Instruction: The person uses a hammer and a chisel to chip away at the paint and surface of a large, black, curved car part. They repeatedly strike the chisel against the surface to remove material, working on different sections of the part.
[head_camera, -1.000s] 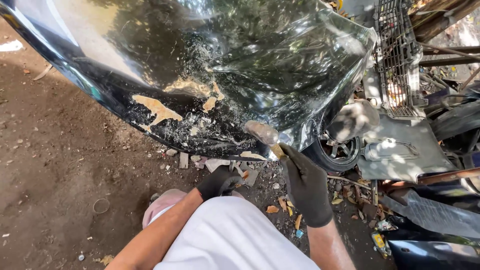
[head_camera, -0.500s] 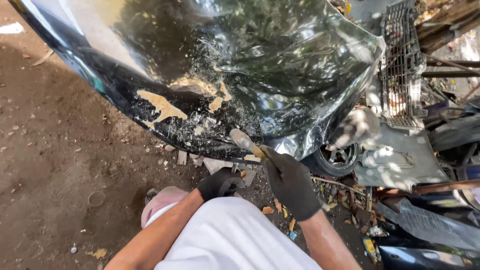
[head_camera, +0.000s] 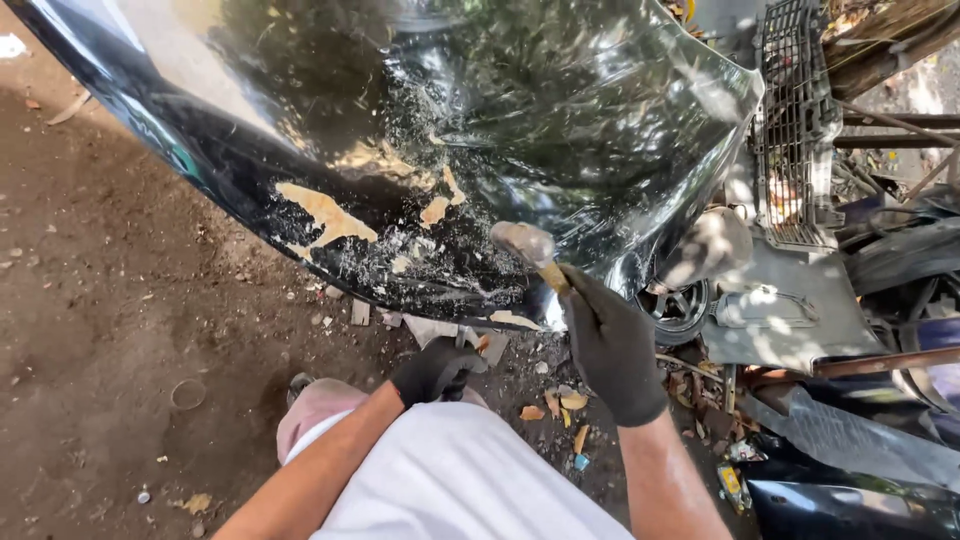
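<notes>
- hammer (head_camera: 530, 250) up in your right hand (head_camera: 612, 345), glove wrapped tight round the wooden handle, fist closed on it, metal head poking out just above your knuckles.
- head sits right against the lower edge of the black car panel (head_camera: 450, 130), or a hair off it; contact is hard to tell from here.
- left hand (head_camera: 436, 368) hangs lower, down and to the left of the hammer grip, fingers curled round something small and dark; what it is, you can't make out.
- judgement call for a clean blow: keep the wrist firm, land the face flat on the metal, and work short taps along the crumpled edge rather than one big swing.
- keep that left hand well clear of the strike line below the head.
- panel looks glossy black, badly rippled and dented above your grip.
- paint flaked off (head_camera: 325, 215) in tan patches up and left of the hammer head, with pale chips speckling the dark surface around them.
- broken bits and debris (head_camera: 560, 400) lie on the dirt just beneath your right fist.
- grey grille (head_camera: 795, 120) stands up and to the right of the grip, scrap parts piled below it.
</notes>
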